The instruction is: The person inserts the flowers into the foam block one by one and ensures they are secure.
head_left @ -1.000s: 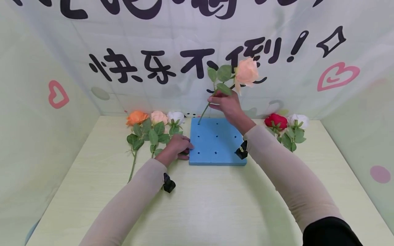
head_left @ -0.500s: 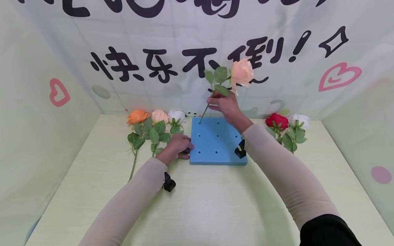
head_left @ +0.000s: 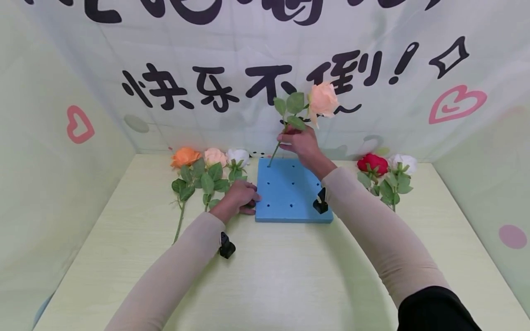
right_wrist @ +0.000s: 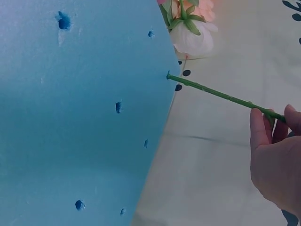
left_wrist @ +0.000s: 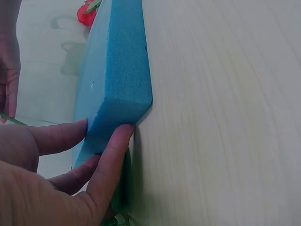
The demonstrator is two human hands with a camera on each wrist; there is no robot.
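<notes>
A pink artificial rose (head_left: 324, 99) with green leaves is held by its stem in my right hand (head_left: 303, 143), above the back of a blue foam block (head_left: 279, 195). In the right wrist view its green stem (right_wrist: 211, 91) slants, with the lower end in a corner hole of the block. My left hand (head_left: 240, 195) grips the block's left edge. The left wrist view shows the thumb (left_wrist: 63, 136) at the upper edge and a fingertip low against the side of the block (left_wrist: 124, 70). Rows of small holes mark the top face.
Left of the block lie an orange rose (head_left: 185, 157), another pink rose (head_left: 215, 156) and a white rose (head_left: 238, 157). A red rose (head_left: 372, 163) and a second white rose (head_left: 402, 163) lie to the right. A printed cloth (head_left: 207, 128) hangs behind the table (head_left: 265, 276).
My right hand and the pink rose have shifted slightly left and down, the stem end staying at the back-left hole. The left hand keeps its place on the block.
</notes>
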